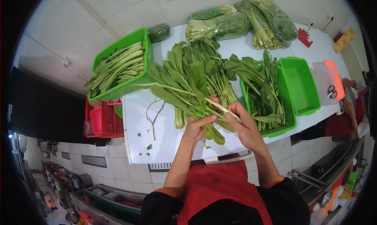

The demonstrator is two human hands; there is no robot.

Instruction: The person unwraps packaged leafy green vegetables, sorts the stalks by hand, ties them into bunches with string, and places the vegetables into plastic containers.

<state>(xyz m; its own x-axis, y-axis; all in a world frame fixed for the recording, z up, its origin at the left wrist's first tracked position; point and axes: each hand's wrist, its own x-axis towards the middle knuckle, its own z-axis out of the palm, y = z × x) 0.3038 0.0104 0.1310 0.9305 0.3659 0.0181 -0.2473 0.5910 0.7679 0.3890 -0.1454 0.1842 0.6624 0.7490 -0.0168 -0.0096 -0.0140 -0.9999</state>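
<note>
My left hand (197, 127) is closed around a bunch of leafy greens (176, 97) just above the white table. Between the fingers of my right hand (245, 125) is a pale stalk (223, 109), which slants up and left across the bunch. Beneath and behind lies a pile of loose greens (202, 54) with long stems. Right of my hands, more leafy greens (269, 99) fill a green tub (290, 125). A thin stray stem (153, 127) and leaf scraps (149, 147) lie on the table to the left.
A green crate (147, 64) of stalks stands at the table's left edge. Bagged greens (220, 26) lie at the back. Rightward are another green tub (300, 85), scissors (332, 92) and a red tape dispenser (304, 37). Another person's hands (348, 95) show at far right.
</note>
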